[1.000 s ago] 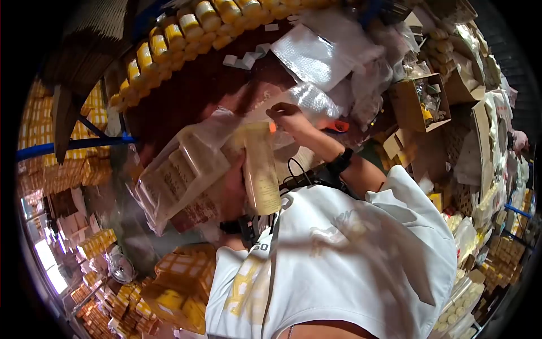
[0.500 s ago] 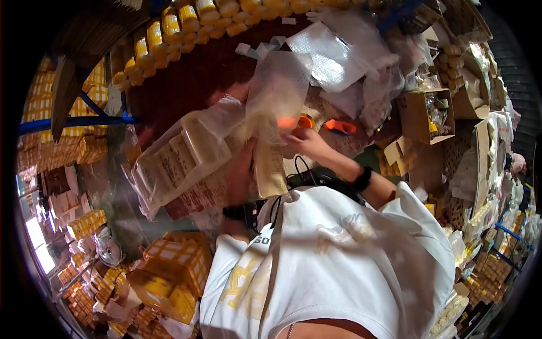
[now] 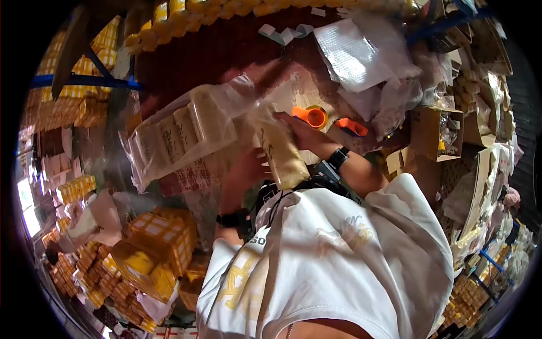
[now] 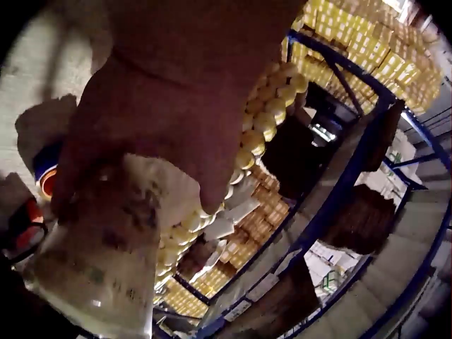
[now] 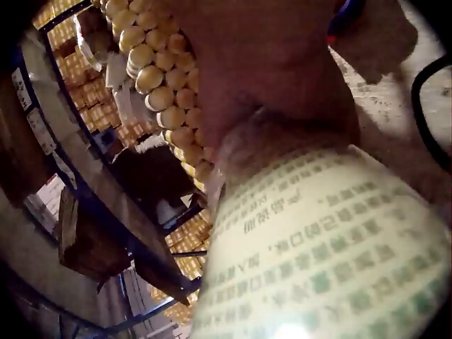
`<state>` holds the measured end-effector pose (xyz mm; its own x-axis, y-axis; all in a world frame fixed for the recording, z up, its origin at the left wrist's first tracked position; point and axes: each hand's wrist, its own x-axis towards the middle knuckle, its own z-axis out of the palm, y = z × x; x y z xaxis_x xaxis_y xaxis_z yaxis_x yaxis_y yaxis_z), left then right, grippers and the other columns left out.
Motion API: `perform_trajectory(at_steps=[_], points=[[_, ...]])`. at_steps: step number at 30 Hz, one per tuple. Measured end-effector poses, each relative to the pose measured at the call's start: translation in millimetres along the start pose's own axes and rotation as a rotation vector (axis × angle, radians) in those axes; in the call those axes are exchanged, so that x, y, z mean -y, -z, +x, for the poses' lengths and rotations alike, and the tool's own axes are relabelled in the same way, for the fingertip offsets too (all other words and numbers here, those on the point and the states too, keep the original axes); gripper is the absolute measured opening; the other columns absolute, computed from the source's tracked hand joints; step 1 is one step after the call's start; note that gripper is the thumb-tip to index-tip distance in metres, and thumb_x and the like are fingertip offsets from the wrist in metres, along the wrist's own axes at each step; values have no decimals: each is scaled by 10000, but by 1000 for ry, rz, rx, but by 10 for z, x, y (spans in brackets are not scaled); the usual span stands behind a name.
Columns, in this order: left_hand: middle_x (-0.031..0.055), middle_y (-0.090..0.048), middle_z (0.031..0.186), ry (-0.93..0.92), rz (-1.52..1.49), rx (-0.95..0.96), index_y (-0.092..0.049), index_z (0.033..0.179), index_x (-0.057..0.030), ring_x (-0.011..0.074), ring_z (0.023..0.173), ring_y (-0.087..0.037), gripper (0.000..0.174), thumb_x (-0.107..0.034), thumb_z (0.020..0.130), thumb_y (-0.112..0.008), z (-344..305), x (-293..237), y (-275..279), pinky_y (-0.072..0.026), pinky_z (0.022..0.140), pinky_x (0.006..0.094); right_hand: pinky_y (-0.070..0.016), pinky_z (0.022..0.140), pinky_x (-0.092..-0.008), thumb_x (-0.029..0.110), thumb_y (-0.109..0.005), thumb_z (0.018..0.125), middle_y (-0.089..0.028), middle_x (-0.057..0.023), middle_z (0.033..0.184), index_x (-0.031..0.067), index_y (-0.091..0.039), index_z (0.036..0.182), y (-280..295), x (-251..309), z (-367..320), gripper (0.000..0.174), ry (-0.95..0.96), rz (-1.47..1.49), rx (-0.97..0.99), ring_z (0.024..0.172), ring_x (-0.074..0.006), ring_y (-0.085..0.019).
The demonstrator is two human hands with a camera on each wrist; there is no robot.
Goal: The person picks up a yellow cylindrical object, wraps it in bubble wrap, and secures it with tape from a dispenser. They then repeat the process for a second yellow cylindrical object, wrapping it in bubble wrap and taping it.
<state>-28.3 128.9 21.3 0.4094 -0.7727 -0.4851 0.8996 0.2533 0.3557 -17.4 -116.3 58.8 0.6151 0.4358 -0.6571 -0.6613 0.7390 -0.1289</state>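
In the head view, a pale cylindrical packet [image 3: 282, 152] in clear wrapping is tilted in front of the shirt. My right hand [image 3: 302, 134] grips its upper end. My left hand [image 3: 247, 165] is at its left side, the fingers against the wrapping. The left wrist view has the left hand [image 4: 169, 106] curled over the clear-wrapped packet [image 4: 99, 265], thumb apart from the fingers. Rows of green print cover the packet [image 5: 318, 247] in the right wrist view, with the right hand [image 5: 275, 85] round its far end. The right fingertips are hidden.
Left of the hands lies a clear bag [image 3: 169, 135] of similar packets. Orange tape dispensers [image 3: 351, 126] sit beyond the right hand, with silvery bubble wrap sheets [image 3: 347, 53] farther back. An open carton [image 3: 423, 133] stands at right; yellow boxes [image 3: 152, 248] are stacked lower left.
The raised bubble wrap above the packet has come down. The packet's lower end has swung right, and my right hand has moved onto its upper end. The head view has shifted.
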Motion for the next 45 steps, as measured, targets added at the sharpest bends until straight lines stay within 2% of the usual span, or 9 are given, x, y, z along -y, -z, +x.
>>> perform_trajectory(at_steps=[6,9,18,24,27,30,35,39,45], points=[[118,-589,1341,-591,600,-290,-471,1416,-23,283,1187,-595,541,-419,1047,-501,-96,-50,-560,-515,1005,427,-572,771,-300,320,-719,930,-688,-33,1106,132,-652,1257,205,-221,-5,383,-66,-363,-51,1024,-126,-648],[118,-602,1322,-98,-525,-155,-482,1416,-26,267,1181,-599,529,-383,1033,-554,146,105,-378,-510,1006,407,-582,848,-393,413,-733,896,-713,-70,1118,94,-630,1234,19,-417,-110,476,-40,-388,-59,937,-201,-699],[87,-642,1264,-207,569,-177,-554,1354,-55,223,1122,-626,465,-369,1014,-597,-116,147,-598,-520,978,387,-572,863,-414,478,-714,899,-693,-76,1156,116,-627,1222,381,-455,141,493,-114,-416,-199,939,-214,-686],[81,-633,1282,46,5,-103,-536,1345,-21,189,1124,-638,445,-322,1022,-593,-114,174,-291,-529,978,362,-584,739,-311,383,-564,1019,-691,-67,1202,88,-580,1341,435,-325,-93,437,-207,-522,-72,827,-134,-667],[98,-634,1279,32,62,-134,-516,1370,-13,196,1114,-645,504,-383,1031,-563,-81,49,-347,-529,976,352,-582,838,-357,371,-567,1017,-679,-101,1233,20,-542,1365,487,-54,-43,494,-738,-105,455,950,-186,-673],[98,-616,1327,-313,202,-343,-493,1435,-23,202,1166,-611,578,-453,1048,-492,-402,-395,-1364,-475,1041,341,-584,551,-383,404,-551,1028,-564,-77,1421,75,-473,1448,35,-286,-332,539,-304,-732,19,958,-157,-697],[125,-582,1392,-189,115,-193,-460,1468,-32,230,1239,-586,581,-441,1055,-468,-239,-127,-779,-462,1075,350,-577,847,-400,391,-568,1018,-509,-85,1474,111,-362,1520,568,-272,-161,611,-205,-828,270,1100,-249,-665],[130,-615,1351,-18,-45,-381,-485,1450,-54,252,1197,-623,508,-356,1043,-523,149,362,11,-508,1043,377,-541,912,-328,192,-508,1039,-574,-129,1308,130,-366,1537,625,-115,-28,521,-262,-454,-15,1143,-197,-605],[119,-621,1353,104,-328,-255,-503,1437,-56,280,1201,-617,573,-455,1026,-481,130,440,-136,-484,1058,413,-452,670,-262,197,-464,1062,-612,-46,1195,136,-576,1401,282,-306,-474,363,-163,-347,12,767,-143,-525]])
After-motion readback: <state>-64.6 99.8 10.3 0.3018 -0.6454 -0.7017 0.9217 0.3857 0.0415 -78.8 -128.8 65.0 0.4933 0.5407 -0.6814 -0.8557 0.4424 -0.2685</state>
